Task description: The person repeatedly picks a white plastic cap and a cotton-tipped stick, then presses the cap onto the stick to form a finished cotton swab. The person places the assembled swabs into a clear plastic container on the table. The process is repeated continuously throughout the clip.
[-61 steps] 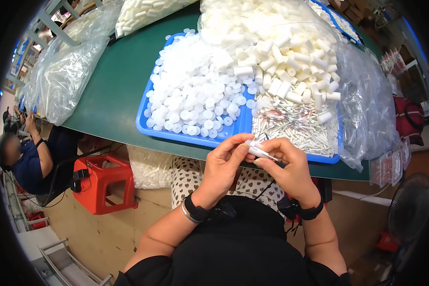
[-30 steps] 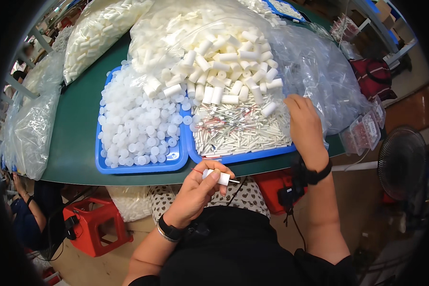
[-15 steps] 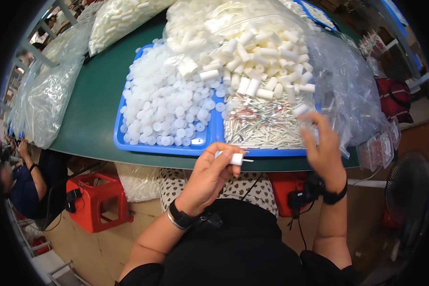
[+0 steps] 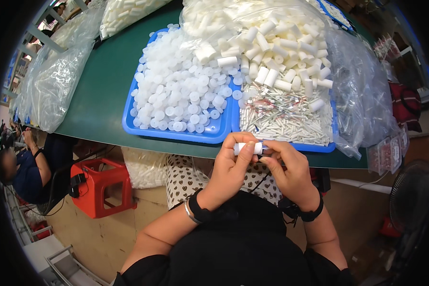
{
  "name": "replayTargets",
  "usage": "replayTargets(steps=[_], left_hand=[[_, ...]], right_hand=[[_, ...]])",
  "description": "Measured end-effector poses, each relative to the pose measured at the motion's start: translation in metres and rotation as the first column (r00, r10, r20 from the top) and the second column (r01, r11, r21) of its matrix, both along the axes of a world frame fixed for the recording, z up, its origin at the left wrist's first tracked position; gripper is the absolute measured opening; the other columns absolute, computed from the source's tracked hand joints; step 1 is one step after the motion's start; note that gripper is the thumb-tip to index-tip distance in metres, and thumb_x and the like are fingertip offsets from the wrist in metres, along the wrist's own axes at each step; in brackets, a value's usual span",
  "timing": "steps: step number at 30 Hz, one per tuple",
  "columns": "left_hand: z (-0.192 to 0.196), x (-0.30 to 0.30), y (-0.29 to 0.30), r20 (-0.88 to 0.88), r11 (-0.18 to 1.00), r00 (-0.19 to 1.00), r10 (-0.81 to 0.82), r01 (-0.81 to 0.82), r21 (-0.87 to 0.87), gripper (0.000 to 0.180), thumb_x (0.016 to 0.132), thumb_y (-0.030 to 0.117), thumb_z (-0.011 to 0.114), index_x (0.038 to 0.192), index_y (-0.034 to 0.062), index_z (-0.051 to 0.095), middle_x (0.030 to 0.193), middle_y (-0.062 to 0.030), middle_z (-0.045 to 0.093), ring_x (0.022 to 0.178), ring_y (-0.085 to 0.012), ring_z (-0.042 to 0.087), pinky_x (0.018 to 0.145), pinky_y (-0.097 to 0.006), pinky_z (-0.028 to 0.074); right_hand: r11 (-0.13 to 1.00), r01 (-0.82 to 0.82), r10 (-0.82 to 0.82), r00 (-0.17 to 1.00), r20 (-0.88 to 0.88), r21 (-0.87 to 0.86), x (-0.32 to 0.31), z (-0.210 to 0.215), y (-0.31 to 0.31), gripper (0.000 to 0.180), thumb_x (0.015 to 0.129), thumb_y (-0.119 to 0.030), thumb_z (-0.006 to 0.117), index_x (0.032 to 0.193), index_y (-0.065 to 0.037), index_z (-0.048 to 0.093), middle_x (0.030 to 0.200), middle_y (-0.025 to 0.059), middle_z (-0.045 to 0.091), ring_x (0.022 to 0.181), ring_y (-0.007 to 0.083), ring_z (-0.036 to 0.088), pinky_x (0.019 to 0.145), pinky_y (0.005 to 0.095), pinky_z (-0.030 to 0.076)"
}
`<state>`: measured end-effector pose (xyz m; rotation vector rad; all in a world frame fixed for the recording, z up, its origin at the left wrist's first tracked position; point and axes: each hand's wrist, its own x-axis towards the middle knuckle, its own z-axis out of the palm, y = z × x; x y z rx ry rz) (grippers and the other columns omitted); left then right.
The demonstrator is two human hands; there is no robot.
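Observation:
Both hands meet just in front of the blue trays. My left hand (image 4: 228, 172) is closed round a short white cylinder (image 4: 258, 148), with the thumb across its near side. The cylinder lies on its side, its right end toward my other hand. My right hand (image 4: 293, 172) pinches at that end with thumb and forefinger. Something small and translucent shows between its fingertips; its exact shape is too small to tell. The thin white stem at the cylinder's end is now hidden by the fingers.
A blue tray (image 4: 176, 135) holds translucent discs. Beside it another blue tray (image 4: 311, 147) holds thin white rods and wired pieces. White cylinders spill from a plastic bag (image 4: 214, 15) onto both. A red stool (image 4: 97, 209) and a person (image 4: 31, 167) are at left, a fan (image 4: 411, 195) at right.
My right hand has come in from the right part of the tray to the cylinder's end. My left hand has moved slightly right and up with the cylinder. The whole view has shifted.

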<state>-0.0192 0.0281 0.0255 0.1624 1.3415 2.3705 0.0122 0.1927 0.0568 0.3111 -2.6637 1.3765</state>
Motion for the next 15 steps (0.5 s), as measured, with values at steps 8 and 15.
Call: replayTargets(steps=[8,15], left_hand=[[-0.010,0.001,-0.007,-0.395,0.963,0.901,-0.178,0.078,-0.257,0.039,0.094,0.004,0.056,0.132,0.0034,0.049,0.127,-0.0092,0.051,0.122,-0.0185,0.047,0.106,-0.034,0.037],[-0.013,0.007,-0.003,-0.102,0.966,0.963,-0.249,0.255,0.052,0.048,0.097,0.010,0.054,0.142,0.0001,0.040,0.148,-0.0151,0.042,0.137,-0.0243,0.040,0.114,-0.039,0.033]], right_hand=[[0.981,-0.173,0.189,0.960,-0.205,0.092,-0.002,-0.013,0.000,0.029,0.079,0.005,0.068,0.105,0.001,0.056,0.092,0.0156,0.064,0.077,0.0332,0.065,0.066,0.0397,0.052],[0.988,-0.152,0.152,0.974,-0.171,0.012,0.002,-0.023,-0.011,0.027,0.082,0.004,0.065,0.107,0.001,0.056,0.093,0.0170,0.063,0.081,0.0366,0.065,0.068,0.0414,0.052]])
